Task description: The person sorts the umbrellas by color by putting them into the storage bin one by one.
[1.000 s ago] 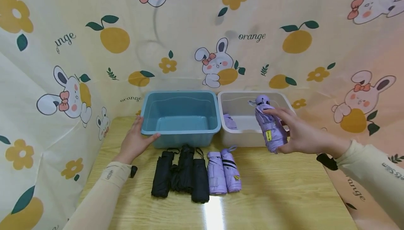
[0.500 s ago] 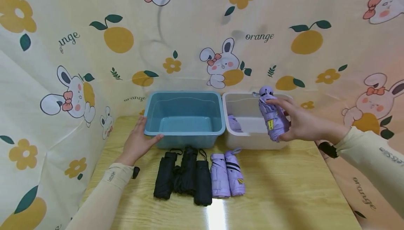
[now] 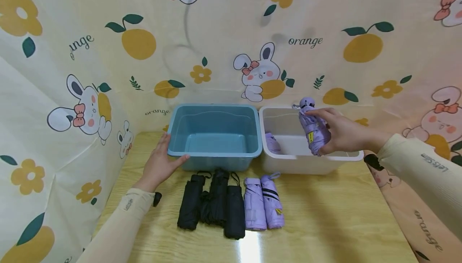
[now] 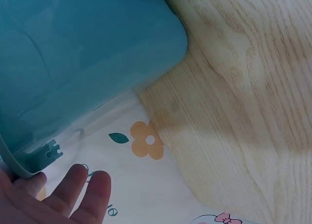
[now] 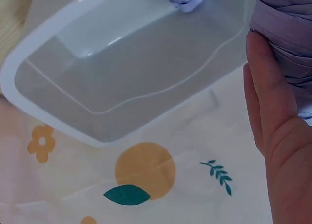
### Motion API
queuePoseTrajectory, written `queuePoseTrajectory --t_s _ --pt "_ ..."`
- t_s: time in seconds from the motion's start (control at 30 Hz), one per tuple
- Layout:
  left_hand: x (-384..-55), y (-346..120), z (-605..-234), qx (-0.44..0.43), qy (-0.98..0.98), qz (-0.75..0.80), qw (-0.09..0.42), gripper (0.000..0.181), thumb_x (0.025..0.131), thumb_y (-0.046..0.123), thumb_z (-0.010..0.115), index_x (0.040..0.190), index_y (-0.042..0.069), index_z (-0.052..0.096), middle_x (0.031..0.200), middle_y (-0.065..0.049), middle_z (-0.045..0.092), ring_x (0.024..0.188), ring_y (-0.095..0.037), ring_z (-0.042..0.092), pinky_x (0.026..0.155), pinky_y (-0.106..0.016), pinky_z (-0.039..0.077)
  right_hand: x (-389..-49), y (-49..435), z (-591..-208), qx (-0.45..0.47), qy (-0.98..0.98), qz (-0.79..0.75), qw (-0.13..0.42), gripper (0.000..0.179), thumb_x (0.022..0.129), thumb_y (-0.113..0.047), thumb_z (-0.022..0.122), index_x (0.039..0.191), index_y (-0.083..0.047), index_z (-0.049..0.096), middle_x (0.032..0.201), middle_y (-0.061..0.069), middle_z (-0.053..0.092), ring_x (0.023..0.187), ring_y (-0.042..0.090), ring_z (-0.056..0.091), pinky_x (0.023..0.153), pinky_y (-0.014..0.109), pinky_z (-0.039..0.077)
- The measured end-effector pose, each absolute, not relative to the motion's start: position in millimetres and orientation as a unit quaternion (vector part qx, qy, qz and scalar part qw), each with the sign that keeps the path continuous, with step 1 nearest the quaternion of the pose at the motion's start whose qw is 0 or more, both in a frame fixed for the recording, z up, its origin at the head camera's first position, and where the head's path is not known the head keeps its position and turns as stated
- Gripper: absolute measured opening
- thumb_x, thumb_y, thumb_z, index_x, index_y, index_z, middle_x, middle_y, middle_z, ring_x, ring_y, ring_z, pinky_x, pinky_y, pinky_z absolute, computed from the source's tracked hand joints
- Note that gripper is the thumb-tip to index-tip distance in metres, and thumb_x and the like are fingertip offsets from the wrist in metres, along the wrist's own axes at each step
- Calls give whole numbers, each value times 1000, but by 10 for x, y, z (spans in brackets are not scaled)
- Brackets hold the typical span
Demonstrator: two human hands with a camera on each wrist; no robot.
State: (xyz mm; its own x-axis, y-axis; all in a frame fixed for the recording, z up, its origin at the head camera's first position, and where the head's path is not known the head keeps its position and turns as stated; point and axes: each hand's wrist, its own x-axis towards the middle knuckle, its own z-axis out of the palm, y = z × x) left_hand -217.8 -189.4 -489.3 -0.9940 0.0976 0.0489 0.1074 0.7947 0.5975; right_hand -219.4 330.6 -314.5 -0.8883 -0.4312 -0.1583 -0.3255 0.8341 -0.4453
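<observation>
In the head view my right hand [image 3: 344, 132] grips a folded purple umbrella [image 3: 313, 130], tilted with its handle end up, over the right part of a white bin [image 3: 299, 164]. The right wrist view shows that umbrella [image 5: 287, 44] against the fingers. Another purple umbrella [image 3: 272, 143] lies inside the bin at its left end, partly hidden by the rim. At the left, my left hand [image 3: 157, 170] rests with extended fingers against the front left corner of a blue bin [image 3: 214, 162]. Its fingers [image 4: 95, 195] lie by the rim in the left wrist view.
In front of the bins, three black folded umbrellas [image 3: 234, 213] lie side by side on the wooden table [image 3: 325, 219]. Two purple umbrellas [image 3: 254, 205] lie to their right. A patterned cloth [image 3: 216, 22] hangs behind and at both sides.
My right hand has carried the purple umbrella farther back over the white bin. My left hand stays at the blue bin. The head view has shifted slightly.
</observation>
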Motion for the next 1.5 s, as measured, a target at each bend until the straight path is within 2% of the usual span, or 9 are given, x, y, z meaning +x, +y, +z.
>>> queuePoseTrajectory --t_s 0.1,0.27,0.43,0.57,0.83,1.07,1.27,1.5 --pt "-2184 -1909 -4900 -52 -947 -316 8 110 87 66 64 161 7 9 166 -8 2 142 -50 24 103 -66 32 -2366 3285 -3225 -203 953 -179 137 113 61 -24 97 153 -17 33 148 29 24 118 45 42 84 50 51" --pt "-2173 -1912 -4889 -51 -945 -323 10 108 88 63 66 161 8 9 166 -6 2 142 -49 23 103 -66 33 -2643 3219 -3405 -216 956 -124 154 107 60 -27 95 150 -16 38 143 30 35 107 40 51 77 46 53" --pt "-2169 -1895 -4893 -54 -942 -331 19 108 87 64 66 161 7 12 166 -7 4 142 -49 24 103 -65 33 -2876 3173 -3620 -203 949 -122 209 105 61 -23 94 150 -16 39 141 28 33 108 41 50 81 52 53" --pt "-2163 -1899 -4958 -57 -941 -333 28 108 86 67 65 161 9 13 166 -6 5 143 -47 24 103 -65 33 -2994 3118 -3771 -201 937 -132 253 106 59 -18 94 150 -13 39 139 30 30 110 44 47 79 51 54" --pt "-2166 -1916 -5011 -60 -941 -330 42 110 84 72 62 161 11 14 166 -5 8 145 -44 23 104 -65 32 -3177 3041 -3974 -204 922 -111 309 109 56 -18 94 149 -8 38 133 31 32 109 44 44 85 57 51" --pt "-2187 -1929 -4985 -55 -945 -319 47 109 83 71 65 161 11 17 166 -4 9 144 -44 25 101 -65 36 -3310 3007 -4217 -219 917 -86 321 107 54 -21 94 147 -8 41 131 32 36 107 43 45 83 54 51" --pt "-2200 -1922 -4965 -62 -946 -313 58 107 84 67 67 160 10 19 166 -5 10 144 -42 27 100 -63 38 -3388 2998 -4393 -226 914 -69 330 110 52 -24 94 146 -7 41 134 34 34 111 44 43 87 59 47" --pt "-2200 -1950 -4979 -61 -946 -312 58 107 83 68 67 160 10 20 166 -6 12 143 -41 29 99 -62 39 -3457 2956 -4594 -241 903 -67 349 109 50 -25 97 144 -9 42 128 30 39 111 44 44 86 58 48"
